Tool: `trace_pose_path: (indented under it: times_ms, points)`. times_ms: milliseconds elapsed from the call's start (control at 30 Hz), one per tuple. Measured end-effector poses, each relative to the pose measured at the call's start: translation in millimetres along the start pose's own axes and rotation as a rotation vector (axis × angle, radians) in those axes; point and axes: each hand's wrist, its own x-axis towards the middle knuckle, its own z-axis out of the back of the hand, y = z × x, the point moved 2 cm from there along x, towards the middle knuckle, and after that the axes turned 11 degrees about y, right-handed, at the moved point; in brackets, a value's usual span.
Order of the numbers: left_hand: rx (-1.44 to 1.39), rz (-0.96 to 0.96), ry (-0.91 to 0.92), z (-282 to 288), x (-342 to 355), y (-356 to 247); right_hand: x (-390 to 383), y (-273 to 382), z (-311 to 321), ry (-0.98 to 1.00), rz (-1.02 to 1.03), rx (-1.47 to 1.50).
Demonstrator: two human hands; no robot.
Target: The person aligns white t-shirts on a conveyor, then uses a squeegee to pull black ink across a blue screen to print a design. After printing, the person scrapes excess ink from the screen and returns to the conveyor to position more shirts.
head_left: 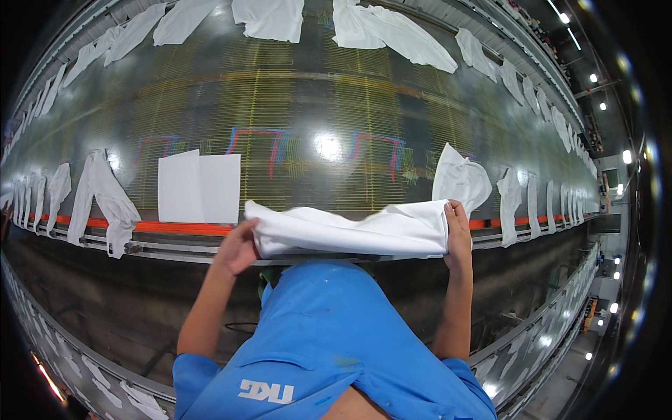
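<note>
A white fabric piece (350, 229) is stretched sideways in front of me, over the near edge of the long dark table (294, 175). My left hand (239, 248) is closed on its left end, fingers pinching the edge. At its right end my right hand (458, 236) grips the other edge, thumb and fingers together. The upper side of the fabric sags in soft folds between the hands. Just behind my right hand lies another crumpled white fabric piece (458, 178). Left of the held fabric, two flat white rectangular panels (199, 189) lie slightly overlapped on the table.
Yellow ruled lines and red and blue corner marks (255, 133) cover the tabletop. An orange-red strip (183, 227) and metal rail (171, 250) run along the near edge. White fabric pieces (269, 17) line the far edge; others (105, 192) hang over the near edge.
</note>
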Motion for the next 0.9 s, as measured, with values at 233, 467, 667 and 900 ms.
trace_pose_path:
  times_ms: [233,467,667,900]
  points:
    - [0.292,0.264,0.019,19.2,41.1,65.2,7.3,-130.8,38.1,0.328,-0.578,0.261]
    - [0.536,0.063,-0.133,7.6,-0.7,-0.2,-3.3,-101.9,36.0,0.254,-0.273,0.147]
    - [0.523,-0.027,-0.149,6.2,-9.9,-9.8,17.1,-108.6,8.6,0.309,-0.161,0.362]
    - [0.719,0.073,-0.331,30.1,-24.9,12.4,17.2,-186.8,10.0,0.14,-0.337,0.309]
